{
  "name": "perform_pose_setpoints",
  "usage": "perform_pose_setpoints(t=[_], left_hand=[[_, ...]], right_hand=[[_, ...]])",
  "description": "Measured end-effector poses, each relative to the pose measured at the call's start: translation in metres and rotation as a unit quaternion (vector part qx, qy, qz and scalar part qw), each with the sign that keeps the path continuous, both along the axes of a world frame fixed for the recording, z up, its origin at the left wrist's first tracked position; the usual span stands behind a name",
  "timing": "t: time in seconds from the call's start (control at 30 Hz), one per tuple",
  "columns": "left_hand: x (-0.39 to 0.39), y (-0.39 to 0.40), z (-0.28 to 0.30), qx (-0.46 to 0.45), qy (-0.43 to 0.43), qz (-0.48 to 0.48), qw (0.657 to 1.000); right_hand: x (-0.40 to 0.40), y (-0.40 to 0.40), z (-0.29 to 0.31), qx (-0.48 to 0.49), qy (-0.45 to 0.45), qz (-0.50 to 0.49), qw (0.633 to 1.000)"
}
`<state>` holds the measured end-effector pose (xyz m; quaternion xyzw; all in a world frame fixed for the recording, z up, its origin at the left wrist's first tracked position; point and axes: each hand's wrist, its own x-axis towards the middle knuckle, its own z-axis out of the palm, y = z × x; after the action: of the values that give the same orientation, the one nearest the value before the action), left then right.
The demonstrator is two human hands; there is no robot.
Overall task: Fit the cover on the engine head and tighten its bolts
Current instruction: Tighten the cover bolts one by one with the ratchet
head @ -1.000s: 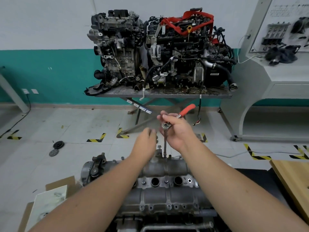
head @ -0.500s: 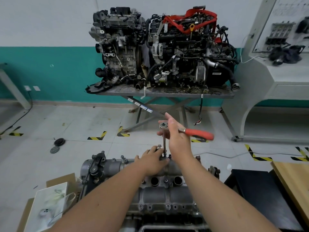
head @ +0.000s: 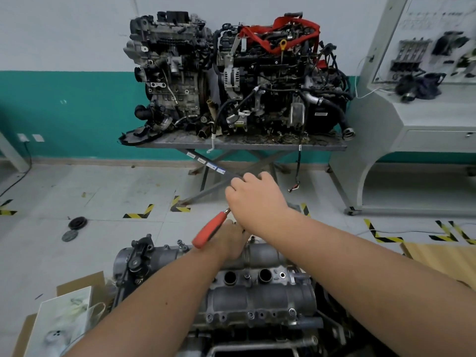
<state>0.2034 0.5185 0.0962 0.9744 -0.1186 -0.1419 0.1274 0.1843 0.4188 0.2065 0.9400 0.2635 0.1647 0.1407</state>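
Orange-handled ratchet point(head: 210, 233) slants down-left over the grey metal cover point(head: 260, 295) on the engine head, low centre of head view. Right hand point(head: 255, 199) curls over its top end. Left hand point(head: 229, 240) rests on the cover's far edge; finger spread hidden.

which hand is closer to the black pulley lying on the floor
Left. The left hand rests on the cover, on the side toward the pulley; the right hand is above it, farther right.
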Motion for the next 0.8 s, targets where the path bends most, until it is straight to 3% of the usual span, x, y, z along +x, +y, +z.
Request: perform_pose_setpoints(t=[0.1, 0.23, 0.33, 0.4, 0.43, 0.5, 0.57, 0.63, 0.67, 0.7, 0.73, 0.8], left_hand=[[0.007, 0.003, -0.005, 0.008, 0.048, 0.001, 0.999], [0.014, 0.007, -0.015, 0.062, 0.016, -0.068, 0.996], [0.015, 0.007, -0.016, 0.019, 0.040, -0.026, 0.999], [0.016, 0.007, -0.015, 0.043, 0.041, -0.041, 0.997], [0.016, 0.007, -0.015, 0.053, 0.046, -0.048, 0.996], [0.016, 0.005, -0.013, 0.060, 0.045, -0.054, 0.996], [0.016, 0.004, -0.012, 0.044, 0.048, -0.032, 0.997], [0.015, 0.003, -0.011, 0.035, 0.054, -0.022, 0.998], [0.015, 0.003, -0.011, 0.041, 0.057, -0.026, 0.997], [0.015, 0.003, -0.012, 0.044, 0.056, -0.024, 0.997], [0.014, 0.004, -0.012, 0.044, 0.053, -0.019, 0.997], [0.014, 0.004, -0.012, 0.035, 0.044, -0.004, 0.998]], right_hand=[[0.001, 0.016, 0.019, -0.008, 0.123, -0.070, 0.990], [0.008, 0.022, 0.034, -0.021, 0.210, -0.101, 0.972], [0.022, 0.018, 0.038, 0.046, 0.287, -0.092, 0.952], [0.032, 0.011, 0.033, 0.132, 0.367, -0.083, 0.917], [0.033, 0.008, 0.028, 0.265, 0.430, -0.105, 0.856], [0.032, 0.004, 0.016, 0.580, 0.516, -0.148, 0.613], [0.029, 0.003, 0.000, 0.775, 0.474, -0.150, 0.391], [0.025, 0.005, -0.014, 0.872, 0.411, -0.124, 0.236], [0.023, 0.005, -0.018, 0.896, 0.390, -0.102, 0.186], [0.021, 0.005, -0.021, 0.907, 0.376, -0.083, 0.168], [0.019, 0.004, -0.024, 0.910, 0.367, -0.069, 0.178], [0.014, 0.003, -0.031, 0.899, 0.340, -0.050, 0.271]])
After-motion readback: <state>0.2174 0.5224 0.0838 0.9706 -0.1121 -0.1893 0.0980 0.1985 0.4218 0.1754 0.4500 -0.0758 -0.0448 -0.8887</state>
